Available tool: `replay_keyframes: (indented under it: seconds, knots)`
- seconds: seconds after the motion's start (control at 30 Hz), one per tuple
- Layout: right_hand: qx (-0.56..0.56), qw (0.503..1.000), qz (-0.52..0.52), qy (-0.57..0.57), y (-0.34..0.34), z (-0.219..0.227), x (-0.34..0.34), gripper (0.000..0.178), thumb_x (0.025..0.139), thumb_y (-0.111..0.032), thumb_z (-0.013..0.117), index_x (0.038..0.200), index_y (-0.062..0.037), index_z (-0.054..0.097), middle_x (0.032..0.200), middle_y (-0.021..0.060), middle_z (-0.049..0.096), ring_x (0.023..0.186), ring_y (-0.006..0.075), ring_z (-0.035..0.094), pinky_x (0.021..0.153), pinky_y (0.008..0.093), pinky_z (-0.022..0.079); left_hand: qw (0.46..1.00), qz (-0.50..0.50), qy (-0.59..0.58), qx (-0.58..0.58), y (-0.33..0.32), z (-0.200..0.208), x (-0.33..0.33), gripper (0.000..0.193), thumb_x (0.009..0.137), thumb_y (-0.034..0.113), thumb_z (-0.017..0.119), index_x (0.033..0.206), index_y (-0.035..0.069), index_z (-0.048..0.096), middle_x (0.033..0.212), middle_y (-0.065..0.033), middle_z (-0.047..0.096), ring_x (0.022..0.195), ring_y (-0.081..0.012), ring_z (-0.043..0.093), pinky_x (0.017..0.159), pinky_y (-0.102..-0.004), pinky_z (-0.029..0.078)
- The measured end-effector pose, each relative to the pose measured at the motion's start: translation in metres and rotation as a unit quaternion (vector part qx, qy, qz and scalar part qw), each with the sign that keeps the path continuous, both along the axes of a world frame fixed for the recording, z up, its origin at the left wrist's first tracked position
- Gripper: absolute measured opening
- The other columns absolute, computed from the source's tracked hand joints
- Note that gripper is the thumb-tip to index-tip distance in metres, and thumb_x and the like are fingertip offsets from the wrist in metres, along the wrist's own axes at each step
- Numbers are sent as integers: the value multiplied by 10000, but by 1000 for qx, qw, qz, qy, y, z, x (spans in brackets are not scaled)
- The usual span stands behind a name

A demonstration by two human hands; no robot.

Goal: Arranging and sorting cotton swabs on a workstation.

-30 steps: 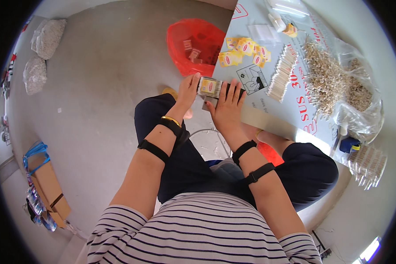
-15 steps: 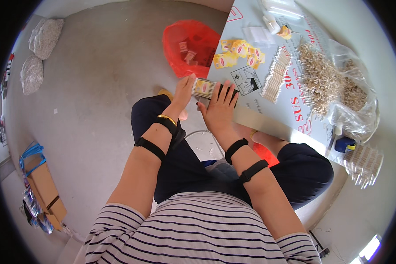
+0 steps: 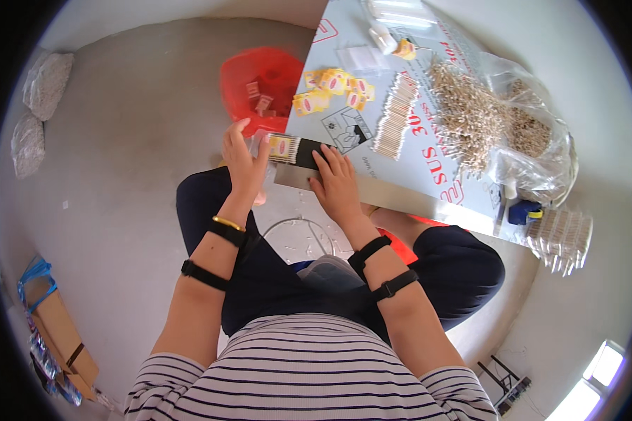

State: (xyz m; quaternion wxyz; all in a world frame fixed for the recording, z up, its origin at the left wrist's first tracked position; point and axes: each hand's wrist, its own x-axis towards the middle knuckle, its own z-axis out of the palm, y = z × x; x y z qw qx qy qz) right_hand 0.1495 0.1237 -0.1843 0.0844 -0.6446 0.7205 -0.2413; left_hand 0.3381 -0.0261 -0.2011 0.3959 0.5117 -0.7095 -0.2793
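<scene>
My left hand (image 3: 246, 165) holds a clear plastic case (image 3: 258, 139) between thumb and fingers at the table's near left corner. Against the case's mouth lies a flat row of cotton swabs (image 3: 293, 149) with a yellow printed card (image 3: 279, 148) on top. A black flat holder (image 3: 307, 154) extends to the right from the swabs. My right hand (image 3: 338, 188) rests its outstretched fingers on the right end of this holder, thumb apart. How far the swabs reach into the case is hard to see.
Yellow cards (image 3: 336, 83), a row of swabs (image 3: 397, 116) and a loose swab heap (image 3: 467, 116) lie on the table (image 3: 372, 165). Clear plastic pieces (image 3: 361, 59) are farther back. A red bag (image 3: 242, 77) with small packets hangs open left; a swab-filled clear bag (image 3: 534, 165) stands right.
The scene has shifted left in view. My right hand has drawn away from the swabs, baring more of the black holder. My left hand's fingers now spread around the clear case.
</scene>
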Motion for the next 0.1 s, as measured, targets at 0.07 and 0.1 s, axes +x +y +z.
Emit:
replay_keyframes:
  seconds: [0.07, 0.1]
  knots:
    - [4, 997, -76, -14, 14, 1, -13, 638, 840, -152, 783, 1440, -90, 573, 1521, 170, 482, 1402, 403, 451, 1158, 528, 369, 995, -74, -21, -58, 13, 16, -8, 575, 971, 369, 754, 1397, 40, 551, 1426, -154, 572, 1333, -356, 523, 1140, -498, 380]
    - [3, 997, -78, -9, 16, 3, -18, 638, 840, -152, 783, 1440, -90, 573, 1521, 170, 482, 1402, 403, 451, 1158, 528, 369, 981, -146, -46, -117, 18, 20, -18, 613, 981, 372, 739, 1458, 52, 526, 1447, -146, 562, 1340, -343, 525, 1152, -519, 380]
